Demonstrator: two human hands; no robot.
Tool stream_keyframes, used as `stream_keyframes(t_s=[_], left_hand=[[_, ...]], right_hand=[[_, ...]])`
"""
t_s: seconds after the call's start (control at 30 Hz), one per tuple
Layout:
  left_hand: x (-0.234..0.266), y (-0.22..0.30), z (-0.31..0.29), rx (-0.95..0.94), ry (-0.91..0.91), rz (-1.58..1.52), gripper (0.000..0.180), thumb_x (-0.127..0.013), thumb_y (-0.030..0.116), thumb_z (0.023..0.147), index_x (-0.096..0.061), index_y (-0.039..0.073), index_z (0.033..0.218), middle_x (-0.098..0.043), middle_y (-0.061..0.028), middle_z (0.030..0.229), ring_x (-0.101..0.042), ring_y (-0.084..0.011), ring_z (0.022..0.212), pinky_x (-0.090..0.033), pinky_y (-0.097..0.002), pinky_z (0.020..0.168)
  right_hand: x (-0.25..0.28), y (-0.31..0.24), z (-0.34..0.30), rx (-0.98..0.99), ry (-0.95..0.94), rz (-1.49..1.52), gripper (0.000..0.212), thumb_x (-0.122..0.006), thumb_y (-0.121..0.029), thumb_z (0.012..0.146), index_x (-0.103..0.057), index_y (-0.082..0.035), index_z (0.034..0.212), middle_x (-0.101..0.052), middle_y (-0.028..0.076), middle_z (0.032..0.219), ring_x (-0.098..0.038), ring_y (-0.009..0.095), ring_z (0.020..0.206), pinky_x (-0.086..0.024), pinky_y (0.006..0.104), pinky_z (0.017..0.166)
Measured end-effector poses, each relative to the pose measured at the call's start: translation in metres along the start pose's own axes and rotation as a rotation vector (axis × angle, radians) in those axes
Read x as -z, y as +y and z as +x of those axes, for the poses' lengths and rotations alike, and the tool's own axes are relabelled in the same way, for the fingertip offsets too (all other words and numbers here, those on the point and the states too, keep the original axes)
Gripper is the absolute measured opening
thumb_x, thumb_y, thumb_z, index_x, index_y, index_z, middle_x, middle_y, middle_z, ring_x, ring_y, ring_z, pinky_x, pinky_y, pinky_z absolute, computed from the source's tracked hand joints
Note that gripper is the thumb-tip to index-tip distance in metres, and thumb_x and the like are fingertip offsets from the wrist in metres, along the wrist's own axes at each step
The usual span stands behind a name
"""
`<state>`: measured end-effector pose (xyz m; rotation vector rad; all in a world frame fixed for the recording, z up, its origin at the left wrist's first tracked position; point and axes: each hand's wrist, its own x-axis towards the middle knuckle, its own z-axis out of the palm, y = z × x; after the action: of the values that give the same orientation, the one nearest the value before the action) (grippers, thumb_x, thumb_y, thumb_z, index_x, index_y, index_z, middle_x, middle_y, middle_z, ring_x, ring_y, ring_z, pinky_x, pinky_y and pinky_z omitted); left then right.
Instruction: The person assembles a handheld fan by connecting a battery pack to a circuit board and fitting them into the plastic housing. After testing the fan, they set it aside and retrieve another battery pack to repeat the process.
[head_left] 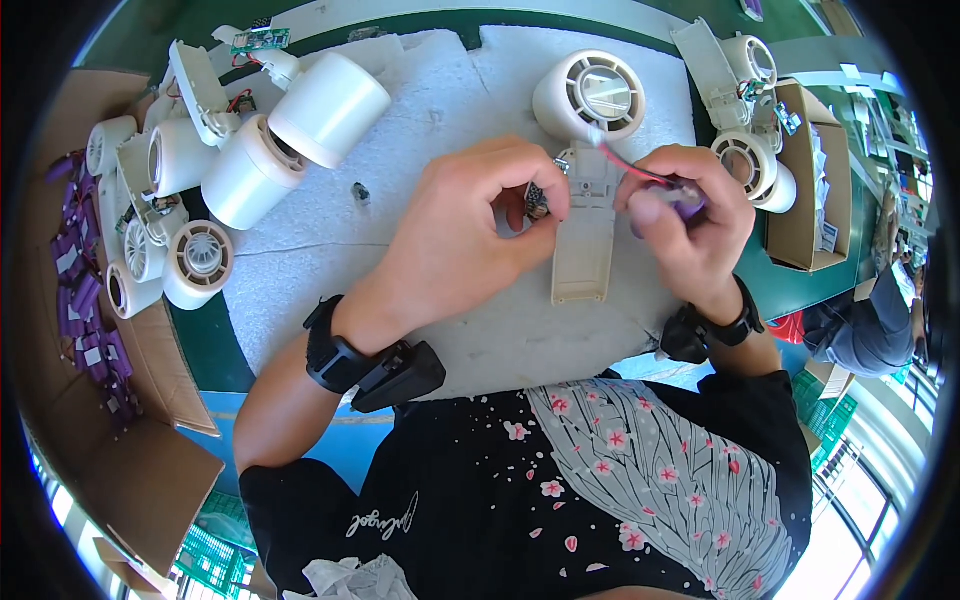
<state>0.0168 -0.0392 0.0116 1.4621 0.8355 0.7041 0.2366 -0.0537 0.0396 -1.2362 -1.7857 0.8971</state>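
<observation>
A: Head view: why is the handheld fan [588, 160] lying flat on the foam pad [440, 120]?
B: Handle open; left hand [470, 235] pinches a small circuit board [537, 200] beside it, right hand [690, 215] grips a purple battery [688, 207] on its red wire [630, 168].

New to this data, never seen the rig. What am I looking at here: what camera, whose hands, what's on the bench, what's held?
One picture, from a fisheye camera worn on a person's head, looking down; straight edges bend near the rim. No robot: the two bare hands are the wearer's, each wrist with a black strap.

On a white foam mat lies a white handheld fan body, round grille up, handle toward the person. The left hand pinches a small circuit board beside it. The right hand holds a purple cylindrical cell joined by a red wire. More fan housings lie at left; purple cells fill a cardboard box.
</observation>
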Motion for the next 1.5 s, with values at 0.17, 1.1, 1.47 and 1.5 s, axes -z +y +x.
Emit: stream_keyframes(t_s=[0.17, 1.1, 1.47, 1.5], left_hand=[[-0.002, 0.0, 0.0, 0.01, -0.006, 0.044, 0.017, -0.062, -0.01, 0.08, -0.058, 0.001, 0.091, -0.059, -0.0032, 0.094, -0.059, -0.0099, 0.088, -0.049, -0.0235, 0.075], [0.005, 0.005, -0.002, 0.127, 0.048, -0.265, 0.015, -0.065, 0.005, 0.089, -0.067, -0.003, 0.102, -0.066, -0.0082, 0.093, -0.064, -0.0126, 0.079, -0.051, -0.025, 0.065], [0.005, 0.003, -0.002, 0.023, 0.027, -0.127, 0.016, -0.066, 0.0, 0.087, -0.067, -0.002, 0.103, -0.064, -0.0075, 0.098, -0.063, -0.012, 0.083, -0.051, -0.0244, 0.07], [0.006, 0.003, -0.003, 0.03, 0.018, -0.121, 0.017, -0.066, -0.001, 0.087, -0.067, -0.002, 0.104, -0.064, -0.0073, 0.099, -0.063, -0.0117, 0.084, -0.052, -0.0245, 0.072]], right_hand=[[0.005, 0.002, 0.006, 0.054, -0.098, -0.014, 0.019, -0.071, -0.001, 0.075, -0.063, 0.005, 0.092, -0.064, 0.013, 0.077, -0.059, 0.019, 0.063, -0.047, 0.0254, 0.06], [-0.01, 0.002, 0.003, 0.203, -0.14, -0.332, 0.02, -0.076, -0.008, 0.075, -0.072, -0.005, 0.094, -0.052, 0.006, 0.082, -0.05, 0.016, 0.065, -0.042, 0.0258, 0.057], [-0.01, 0.007, 0.003, 0.184, -0.187, -0.185, 0.016, -0.073, -0.002, 0.077, -0.073, -0.003, 0.093, -0.049, 0.005, 0.084, -0.048, 0.012, 0.066, -0.04, 0.0234, 0.057], [-0.011, 0.007, 0.003, 0.183, -0.188, -0.184, 0.016, -0.073, -0.002, 0.077, -0.073, -0.003, 0.093, -0.049, 0.005, 0.084, -0.048, 0.012, 0.066, -0.04, 0.0234, 0.057]])
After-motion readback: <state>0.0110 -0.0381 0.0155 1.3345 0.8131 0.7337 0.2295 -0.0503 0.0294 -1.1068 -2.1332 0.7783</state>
